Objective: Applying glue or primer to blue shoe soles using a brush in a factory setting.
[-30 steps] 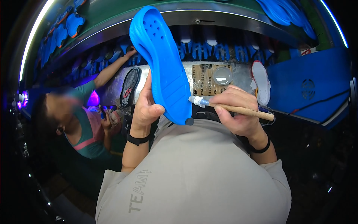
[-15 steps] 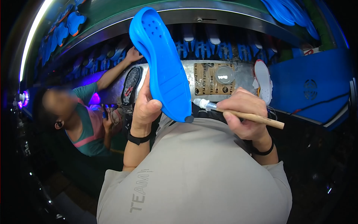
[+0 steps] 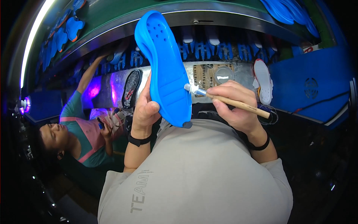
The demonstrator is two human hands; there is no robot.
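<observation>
A blue shoe sole with small holes at its far end and a dark tip at its near end is upright in front of me. My left hand grips it by its left side, the thumb showing and the other fingers behind it. In my right hand is a brush with a wooden handle and metal ferrule. Its whitish bristles meet the sole's right edge. Beyond the brush, a round dish with something white in it rests on printed brown cardboard.
A dark shoe upper lies on the metal bench at left, a white-soled shoe at right. A co-worker reaches toward the rack of blue holders. A blue machine housing stands right; a green conveyor runs behind.
My right hand has moved left and slightly away from me, bringing the brush onto the sole's edge. The sole has shifted slightly right and nearer. The co-worker has leaned back, arm further left.
</observation>
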